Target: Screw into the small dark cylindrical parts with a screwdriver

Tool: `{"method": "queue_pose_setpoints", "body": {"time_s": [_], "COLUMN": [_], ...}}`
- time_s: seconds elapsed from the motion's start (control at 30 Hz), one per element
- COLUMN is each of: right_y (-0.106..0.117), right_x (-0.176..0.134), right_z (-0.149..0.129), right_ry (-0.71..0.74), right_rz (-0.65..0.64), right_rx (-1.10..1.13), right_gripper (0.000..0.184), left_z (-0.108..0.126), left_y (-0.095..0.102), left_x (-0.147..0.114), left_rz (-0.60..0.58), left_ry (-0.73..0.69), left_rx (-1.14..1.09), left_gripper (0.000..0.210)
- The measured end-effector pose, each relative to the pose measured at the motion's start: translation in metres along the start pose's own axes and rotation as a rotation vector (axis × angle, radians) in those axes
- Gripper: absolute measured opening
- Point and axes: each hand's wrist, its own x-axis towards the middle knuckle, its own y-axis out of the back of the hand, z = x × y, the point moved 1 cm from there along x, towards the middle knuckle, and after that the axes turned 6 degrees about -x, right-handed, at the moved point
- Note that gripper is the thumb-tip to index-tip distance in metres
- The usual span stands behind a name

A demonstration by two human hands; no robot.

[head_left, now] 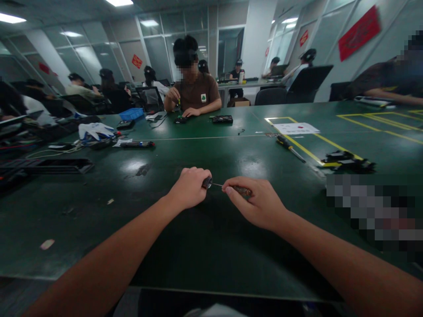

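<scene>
My left hand [189, 188] is closed around a small dark part with a round end [207, 182]; most of it is hidden by the fingers. In my right hand [262, 200] is a screwdriver [243, 190], its handle partly covered by the fingers. The thin metal shaft points left and reaches the round end of the dark part; whether the tip is inside it I cannot tell. Both hands are just above the middle of the green table [198, 259].
To the right lie another screwdriver [291, 148], a paper sheet [296, 128] and a pile of black parts [348, 162]. At left are white gloves [95, 131], a blue bin [131, 114] and a black tray [62, 166]. Across the table a person [194, 90] works on a device.
</scene>
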Motion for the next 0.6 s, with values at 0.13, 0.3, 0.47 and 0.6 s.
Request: {"method": "queue_pose_setpoints", "body": {"time_s": [0.13, 0.3, 0.47, 0.6], "right_y": [0.0000, 0.0000, -0.0007, -0.0040], "right_x": [0.0004, 0.0006, 0.0004, 0.0009], "right_z": [0.0002, -0.0002, 0.0004, 0.0019], "right_ry": [-0.041, -0.045, -0.058, -0.085], "right_rz": [0.016, 0.015, 0.012, -0.015], "right_rx": [0.013, 0.015, 0.009, 0.019], "right_gripper": [0.020, 0.020, 0.020, 0.020], "left_z": [-0.0026, -0.0056, -0.0074, -0.0085], "left_y": [0.0013, -0.0017, -0.0020, -0.0019], "left_x": [0.0003, 0.0012, 0.0022, 0.0019], "left_rz": [0.012, -0.017, -0.027, -0.064], "left_ry": [0.007, 0.014, 0.037, 0.058], "left_rx": [0.046, 0.052, 0.023, 0.007], "left_gripper": [0.019, 0.018, 0.015, 0.014]}}
